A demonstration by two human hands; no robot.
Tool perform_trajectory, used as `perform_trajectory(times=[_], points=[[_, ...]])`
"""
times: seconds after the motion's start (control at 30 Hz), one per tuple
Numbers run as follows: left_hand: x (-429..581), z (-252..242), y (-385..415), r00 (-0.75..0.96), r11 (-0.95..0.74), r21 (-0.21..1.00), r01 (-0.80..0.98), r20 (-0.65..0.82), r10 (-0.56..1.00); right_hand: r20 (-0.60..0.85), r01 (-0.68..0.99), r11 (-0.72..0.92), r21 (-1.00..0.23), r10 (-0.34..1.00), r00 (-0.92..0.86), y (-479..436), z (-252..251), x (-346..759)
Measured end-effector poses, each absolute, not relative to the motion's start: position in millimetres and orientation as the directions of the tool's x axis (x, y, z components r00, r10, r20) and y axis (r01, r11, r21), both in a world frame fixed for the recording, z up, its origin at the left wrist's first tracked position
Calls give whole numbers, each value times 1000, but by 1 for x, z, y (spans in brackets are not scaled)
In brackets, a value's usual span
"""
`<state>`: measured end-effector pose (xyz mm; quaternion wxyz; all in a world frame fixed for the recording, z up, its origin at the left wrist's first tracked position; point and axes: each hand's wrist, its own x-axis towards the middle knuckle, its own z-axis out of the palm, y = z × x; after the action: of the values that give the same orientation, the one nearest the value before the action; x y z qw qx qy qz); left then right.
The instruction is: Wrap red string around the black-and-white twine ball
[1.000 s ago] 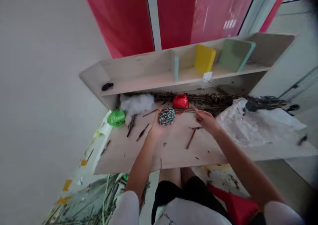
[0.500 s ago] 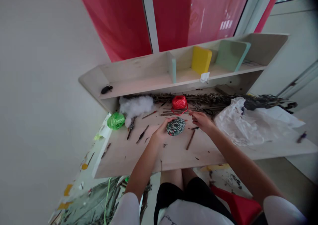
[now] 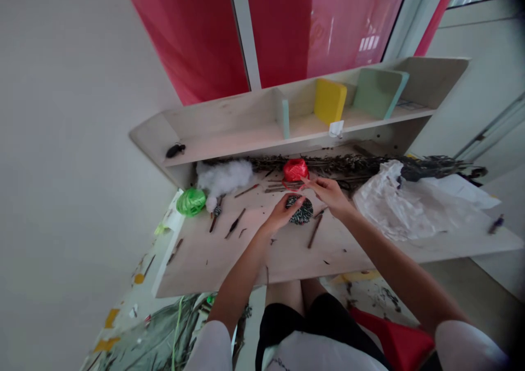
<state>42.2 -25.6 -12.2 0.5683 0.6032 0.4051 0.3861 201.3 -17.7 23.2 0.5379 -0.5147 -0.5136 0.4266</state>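
My left hand (image 3: 281, 213) is curled over a ball of green, white and dark twine (image 3: 302, 212) that rests on the pale wooden desk (image 3: 246, 251). Just above and to the right of the ball is my right hand (image 3: 328, 192). Its thumb and fingers are pinched together, pointing towards a red ball of string (image 3: 295, 170). What the pinch holds is too thin to make out. Short brown sticks (image 3: 315, 231) lie on the desk around both hands.
A green ball of string (image 3: 191, 201) and white fluff (image 3: 225, 175) sit at the left. Dry twigs (image 3: 353, 163) run along the back. Crumpled clear plastic (image 3: 402, 204) lies at the right. The shelf above holds a yellow block (image 3: 329, 100), a green block (image 3: 379, 91) and a small black object (image 3: 175, 150).
My left hand has carried the twine ball to the right and lowered it to the desk. My right hand has shifted left, closer to the red ball.
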Motion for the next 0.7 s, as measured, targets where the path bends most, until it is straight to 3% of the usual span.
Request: perform_trajectory(times=[0.13,0.37,0.5,0.7], points=[[44,-16,-20,260,1,999,-41,10,965,228,174,217,-960,973,44,-31,17,195],[42,-20,-14,9,-91,995,34,91,996,359,398,354,-847,931,-63,-57,-10,174],[40,-23,-12,33,-130,989,67,128,991,411,449,392,-803,910,-58,-62,-11,173],[37,-16,-15,76,-150,981,121,141,987,367,357,367,-859,928,-71,-69,-5,176]])
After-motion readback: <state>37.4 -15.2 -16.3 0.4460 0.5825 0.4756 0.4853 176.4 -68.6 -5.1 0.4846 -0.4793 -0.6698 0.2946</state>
